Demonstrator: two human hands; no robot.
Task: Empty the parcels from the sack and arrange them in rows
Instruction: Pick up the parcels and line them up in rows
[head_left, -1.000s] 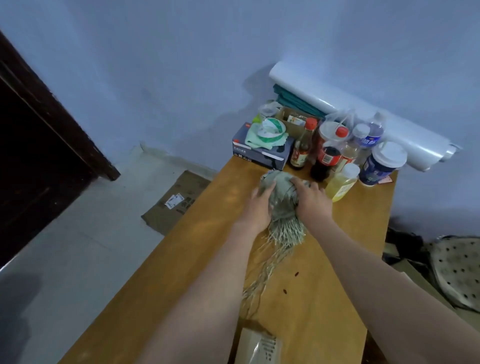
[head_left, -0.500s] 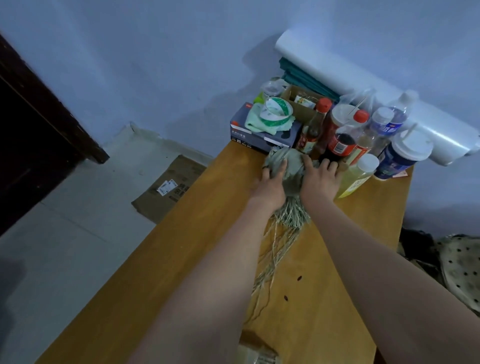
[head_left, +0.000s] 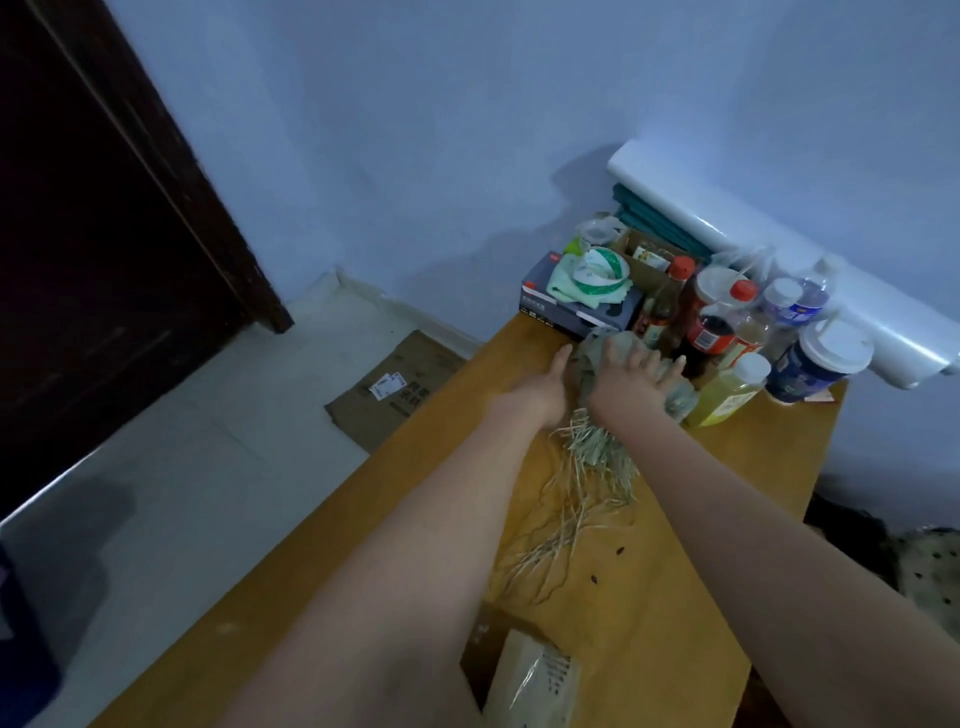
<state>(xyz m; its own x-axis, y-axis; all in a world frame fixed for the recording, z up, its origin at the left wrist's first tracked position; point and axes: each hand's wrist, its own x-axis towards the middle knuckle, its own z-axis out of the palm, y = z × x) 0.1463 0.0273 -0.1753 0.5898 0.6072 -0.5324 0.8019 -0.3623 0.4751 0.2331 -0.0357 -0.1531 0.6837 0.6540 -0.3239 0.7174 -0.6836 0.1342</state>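
A crumpled grey-green woven sack (head_left: 593, 358) lies at the far end of the wooden table (head_left: 415, 467), right against the bottles. Its frayed strands (head_left: 587, 467) trail back toward me. My left hand (head_left: 543, 387) touches the sack's left side with fingers stretched forward. My right hand (head_left: 631, 382) lies flat on top of it, fingers spread. A pale parcel with a clear label (head_left: 535, 680) sits at the near edge on a brown parcel (head_left: 480, 642), partly hidden by my left arm.
Bottles (head_left: 711, 332), a yellow bottle (head_left: 727, 395), a lidded cup (head_left: 818, 361), a dark box (head_left: 571, 312) with a tape roll (head_left: 600, 270) and a white roll (head_left: 769, 260) crowd the far end. Flattened cardboard (head_left: 400, 384) lies on the floor to the left, by a dark door (head_left: 104, 234).
Both hands have pushed the bunched sack farther away, up against the bottles and the box. The fingers that were wrapped round the bundle are now stretched out over it.
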